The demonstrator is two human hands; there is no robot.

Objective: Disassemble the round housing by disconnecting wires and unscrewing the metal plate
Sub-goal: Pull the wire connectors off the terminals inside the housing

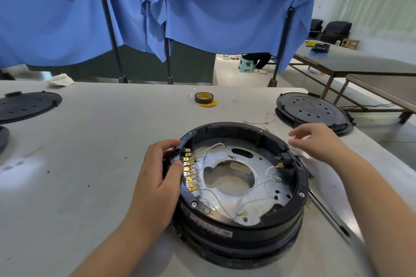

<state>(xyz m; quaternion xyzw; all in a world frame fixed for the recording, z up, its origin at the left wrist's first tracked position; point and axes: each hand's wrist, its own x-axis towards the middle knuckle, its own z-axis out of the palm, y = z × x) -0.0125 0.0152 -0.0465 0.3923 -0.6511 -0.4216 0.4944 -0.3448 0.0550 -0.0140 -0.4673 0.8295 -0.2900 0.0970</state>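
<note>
open: table (94, 141) left of housing (245, 229) | blocked: screwdriver (326, 211) at right, stacked covers (315, 112) right rear

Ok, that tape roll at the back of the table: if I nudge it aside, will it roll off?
Probably not. The tape roll lies flat on the table, hole upward, so it should slide, not roll. It looks light and may skid easily on the smooth top. The yellow ring under it could stay behind.
</note>
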